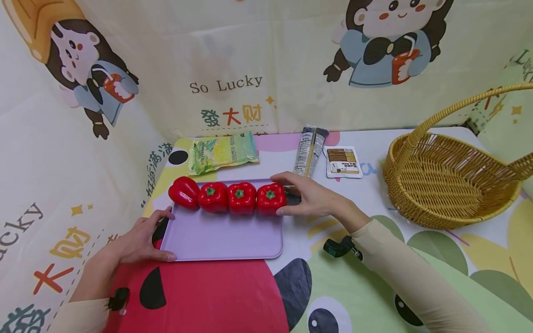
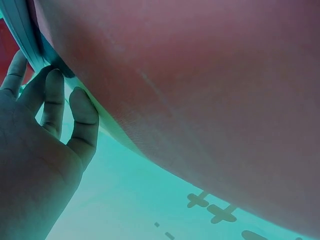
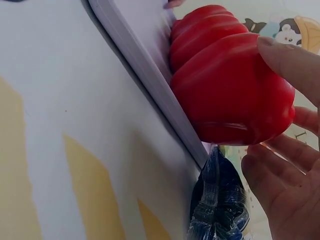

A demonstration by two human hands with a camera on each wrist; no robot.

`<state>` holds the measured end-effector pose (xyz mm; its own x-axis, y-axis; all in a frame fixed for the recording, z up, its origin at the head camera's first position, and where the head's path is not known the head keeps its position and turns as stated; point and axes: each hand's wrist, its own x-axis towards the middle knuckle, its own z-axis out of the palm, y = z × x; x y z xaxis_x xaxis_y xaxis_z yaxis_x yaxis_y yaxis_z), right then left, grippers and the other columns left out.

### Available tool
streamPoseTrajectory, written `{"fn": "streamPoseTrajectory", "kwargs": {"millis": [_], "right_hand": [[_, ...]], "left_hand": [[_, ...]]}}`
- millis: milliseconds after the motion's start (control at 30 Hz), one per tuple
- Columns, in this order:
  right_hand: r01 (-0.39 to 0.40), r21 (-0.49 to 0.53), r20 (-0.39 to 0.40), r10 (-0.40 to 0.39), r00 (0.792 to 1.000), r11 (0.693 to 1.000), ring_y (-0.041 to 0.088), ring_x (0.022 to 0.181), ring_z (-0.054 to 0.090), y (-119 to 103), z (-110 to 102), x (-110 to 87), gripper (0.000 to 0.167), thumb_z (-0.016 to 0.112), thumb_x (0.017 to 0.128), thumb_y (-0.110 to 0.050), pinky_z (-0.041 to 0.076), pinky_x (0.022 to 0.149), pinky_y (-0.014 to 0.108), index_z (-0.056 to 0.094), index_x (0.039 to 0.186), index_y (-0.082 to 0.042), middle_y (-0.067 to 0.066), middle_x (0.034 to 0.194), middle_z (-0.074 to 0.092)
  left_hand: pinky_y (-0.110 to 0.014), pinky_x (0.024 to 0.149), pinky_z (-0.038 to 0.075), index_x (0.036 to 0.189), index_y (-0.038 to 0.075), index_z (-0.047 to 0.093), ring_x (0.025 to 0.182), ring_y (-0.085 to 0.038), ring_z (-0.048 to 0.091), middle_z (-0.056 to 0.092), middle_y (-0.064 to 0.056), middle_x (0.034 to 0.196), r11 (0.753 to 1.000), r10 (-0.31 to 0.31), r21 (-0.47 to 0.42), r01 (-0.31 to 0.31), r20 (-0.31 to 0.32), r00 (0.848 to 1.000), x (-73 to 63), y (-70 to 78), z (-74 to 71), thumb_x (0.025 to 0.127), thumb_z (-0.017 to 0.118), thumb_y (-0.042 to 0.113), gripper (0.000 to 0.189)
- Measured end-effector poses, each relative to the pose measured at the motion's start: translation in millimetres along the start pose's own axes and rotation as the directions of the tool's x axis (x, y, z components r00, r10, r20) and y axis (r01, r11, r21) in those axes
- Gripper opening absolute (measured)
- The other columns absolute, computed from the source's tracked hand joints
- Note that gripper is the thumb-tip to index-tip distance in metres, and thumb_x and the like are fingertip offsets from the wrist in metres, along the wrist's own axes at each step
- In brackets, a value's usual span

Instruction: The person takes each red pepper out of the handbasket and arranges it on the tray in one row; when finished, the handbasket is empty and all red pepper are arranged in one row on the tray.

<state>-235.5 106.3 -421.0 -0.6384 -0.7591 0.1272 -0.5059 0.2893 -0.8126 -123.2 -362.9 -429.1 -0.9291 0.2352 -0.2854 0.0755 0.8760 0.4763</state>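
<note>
A lilac tray (image 1: 225,236) lies on the table with a row of red bell peppers along its far side. The leftmost pepper (image 1: 184,193) is tipped over at the tray's corner; the others stand with green stems up. My left hand (image 1: 139,238) rests against the tray's left edge, its thumb at the near corner and its fingers spread. At the row's right end, my right hand (image 1: 308,196) holds the last bell pepper (image 1: 271,199) between thumb and fingers. In the right wrist view that pepper (image 3: 230,90) sits at the tray's rim, and some fingertips stay off it.
Behind the tray lie a yellow-green packet (image 1: 224,152), a long clear-and-dark packet (image 1: 310,150) and a small flat sachet (image 1: 343,162). A wicker basket (image 1: 441,212) with a tall handle stands at the right. A printed cloth backdrop rises behind the table.
</note>
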Motion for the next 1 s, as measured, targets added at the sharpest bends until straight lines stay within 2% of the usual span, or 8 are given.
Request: {"fn": "streamPoseTrajectory", "kwargs": {"millis": [200, 333, 433, 567, 767, 900, 1000], "right_hand": [[-0.005, -0.007, 0.009, 0.005, 1.0, 1.0, 0.022, 0.143, 0.046, -3, 0, 2.6, 0.079, 0.084, 0.086, -0.036, 0.046, 0.112, 0.045, 0.043, 0.151, -0.02, 0.009, 0.154, 0.047], [0.019, -0.006, 0.009, -0.019, 1.0, 1.0, 0.028, 0.144, 0.045, -9, -2, 8.3, 0.077, 0.083, 0.088, -0.031, 0.047, 0.111, 0.049, 0.042, 0.151, -0.017, 0.007, 0.154, 0.046], [0.046, -0.039, 0.006, -0.046, 0.999, 0.998, 0.025, 0.145, 0.045, -19, -5, 17.7, 0.075, 0.081, 0.089, -0.033, 0.044, 0.114, 0.048, 0.043, 0.151, -0.015, 0.002, 0.152, 0.047], [0.069, -0.087, 0.019, -0.068, 0.998, 0.994, 0.02, 0.145, 0.044, -35, -7, 34.9, 0.075, 0.079, 0.09, -0.041, 0.039, 0.118, 0.044, 0.043, 0.152, -0.018, -0.003, 0.152, 0.048], [0.093, -0.125, 0.068, -0.085, 0.994, 0.988, 0.016, 0.141, 0.048, -56, 3, 67.9, 0.076, 0.075, 0.091, -0.048, 0.04, 0.117, 0.038, 0.041, 0.153, -0.02, -0.006, 0.153, 0.047], [0.121, -0.141, 0.107, -0.106, 0.989, 0.983, 0.012, 0.139, 0.047, -68, 15, 91.4, 0.075, 0.075, 0.092, -0.047, 0.041, 0.116, 0.036, 0.042, 0.153, -0.018, -0.006, 0.151, 0.048], [0.132, -0.161, 0.126, -0.112, 0.986, 0.978, 0.01, 0.139, 0.047, -79, 23, 108.7, 0.074, 0.075, 0.091, -0.047, 0.043, 0.115, 0.036, 0.044, 0.152, -0.018, -0.006, 0.15, 0.05]], "left_hand": [[-0.065, 0.094, 0.052, 0.145, 0.015, 0.036, 0.132, -0.047, 0.032, 0.032, -0.023, 0.16, 1.0, -0.014, -0.008, 0.014, 0.004, 1.0, -2.3, -1.2, 0.4, 0.065, 0.094, 0.052, 0.105], [-0.065, 0.095, 0.052, 0.145, 0.015, 0.036, 0.132, -0.046, 0.032, 0.031, -0.022, 0.161, 1.0, -0.025, -0.001, 0.025, 0.007, 1.0, -2.6, -3.3, -0.8, 0.065, 0.093, 0.055, 0.106], [-0.065, 0.095, 0.052, 0.145, 0.015, 0.036, 0.132, -0.046, 0.032, 0.032, -0.022, 0.16, 1.0, -0.021, 0.004, 0.021, 0.003, 1.0, -2.4, -4.4, -2.1, 0.065, 0.093, 0.055, 0.106], [-0.064, 0.094, 0.053, 0.145, 0.015, 0.036, 0.133, -0.047, 0.031, 0.031, -0.022, 0.161, 1.0, -0.01, 0.006, 0.01, -0.003, 1.0, -1.8, -4.2, -2.3, 0.066, 0.093, 0.053, 0.105], [-0.061, 0.092, 0.056, 0.146, 0.016, 0.036, 0.134, -0.047, 0.032, 0.032, -0.022, 0.161, 1.0, -0.005, -0.002, 0.005, -0.003, 1.0, -2.7, -1.0, -2.3, 0.066, 0.093, 0.052, 0.105], [-0.062, 0.094, 0.054, 0.148, 0.013, 0.035, 0.132, -0.045, 0.036, 0.039, -0.022, 0.154, 1.0, 0.005, -0.016, -0.005, -0.006, 1.0, -6.5, -2.3, -3.6, 0.068, 0.093, 0.05, 0.105], [-0.062, 0.095, 0.054, 0.149, 0.01, 0.033, 0.133, -0.046, 0.037, 0.041, -0.022, 0.149, 1.0, -0.004, -0.029, 0.004, -0.015, 1.0, -14.6, -6.9, -5.9, 0.069, 0.092, 0.049, 0.107]]}}
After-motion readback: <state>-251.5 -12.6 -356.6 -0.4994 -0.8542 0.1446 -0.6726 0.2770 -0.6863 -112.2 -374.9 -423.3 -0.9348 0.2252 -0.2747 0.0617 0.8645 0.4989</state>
